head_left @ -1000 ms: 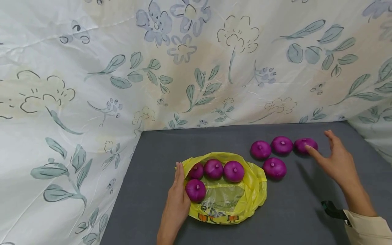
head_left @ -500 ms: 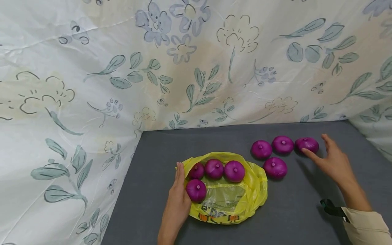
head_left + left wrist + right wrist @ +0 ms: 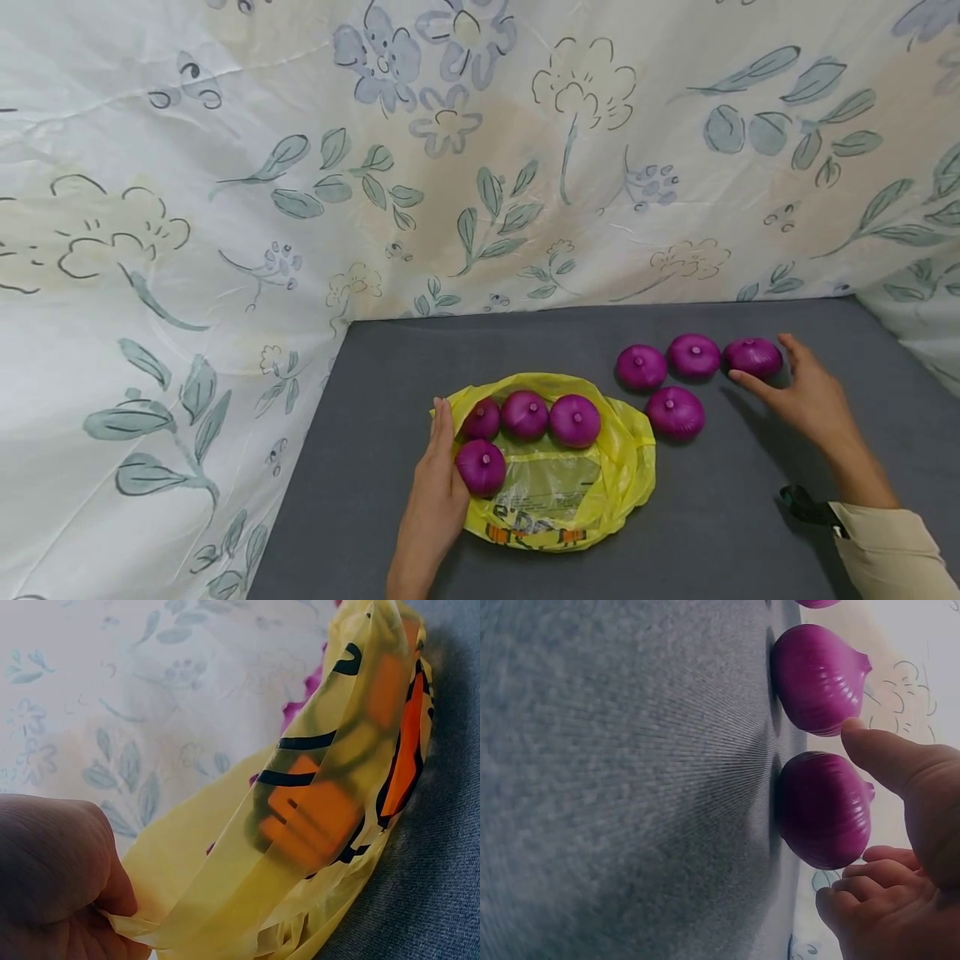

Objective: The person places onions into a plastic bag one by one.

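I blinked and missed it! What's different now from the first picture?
The right hand moved a little left, closer to the far-right onion; nothing was visibly picked up or let go. The left hand still holds the yellow bag. All the onions stayed put, in the bag or on the table.

The translucent yellow plastic bag (image 3: 633, 467), printed in black and orange on its near side, lies with its mouth spread wide. Inside it, three glossy purple onions (image 3: 525, 415) line the far side and a fourth onion (image 3: 480, 468) sits at the left. Beyond its right edge, four more onions (image 3: 693, 357) stand stem-up, the closest just beside the bag.
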Demonstrator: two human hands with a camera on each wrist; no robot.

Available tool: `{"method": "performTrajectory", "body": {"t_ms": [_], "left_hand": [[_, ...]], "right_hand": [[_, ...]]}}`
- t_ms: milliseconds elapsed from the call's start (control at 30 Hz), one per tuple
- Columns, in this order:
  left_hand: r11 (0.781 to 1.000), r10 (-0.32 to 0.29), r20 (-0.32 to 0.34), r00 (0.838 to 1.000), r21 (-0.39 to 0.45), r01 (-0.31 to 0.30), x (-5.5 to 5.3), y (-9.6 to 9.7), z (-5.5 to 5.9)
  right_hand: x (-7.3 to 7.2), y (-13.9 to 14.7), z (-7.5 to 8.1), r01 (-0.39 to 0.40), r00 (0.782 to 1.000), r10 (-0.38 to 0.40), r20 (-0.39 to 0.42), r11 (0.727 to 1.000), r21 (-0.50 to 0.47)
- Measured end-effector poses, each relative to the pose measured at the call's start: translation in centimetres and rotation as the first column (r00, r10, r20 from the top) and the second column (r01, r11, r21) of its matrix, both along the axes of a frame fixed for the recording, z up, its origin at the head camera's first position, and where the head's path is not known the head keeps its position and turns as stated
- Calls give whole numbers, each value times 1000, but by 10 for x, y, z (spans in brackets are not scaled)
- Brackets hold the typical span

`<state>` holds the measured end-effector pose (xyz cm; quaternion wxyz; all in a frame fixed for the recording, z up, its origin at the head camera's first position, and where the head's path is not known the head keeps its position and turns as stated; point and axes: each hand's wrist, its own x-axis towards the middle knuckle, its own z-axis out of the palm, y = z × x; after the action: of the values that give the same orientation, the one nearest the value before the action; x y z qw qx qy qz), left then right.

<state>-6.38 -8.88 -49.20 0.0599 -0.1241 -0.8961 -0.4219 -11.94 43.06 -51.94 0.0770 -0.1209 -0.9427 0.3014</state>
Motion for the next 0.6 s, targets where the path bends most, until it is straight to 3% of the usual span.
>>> {"method": "performTrajectory", "body": {"t_ms": [600], "left_hand": [[1000,5,-2,1000,12,-5,1,-1,-2]], "right_hand": [[-8,-1,-8,0,996,0,-88,1000,2]]}}
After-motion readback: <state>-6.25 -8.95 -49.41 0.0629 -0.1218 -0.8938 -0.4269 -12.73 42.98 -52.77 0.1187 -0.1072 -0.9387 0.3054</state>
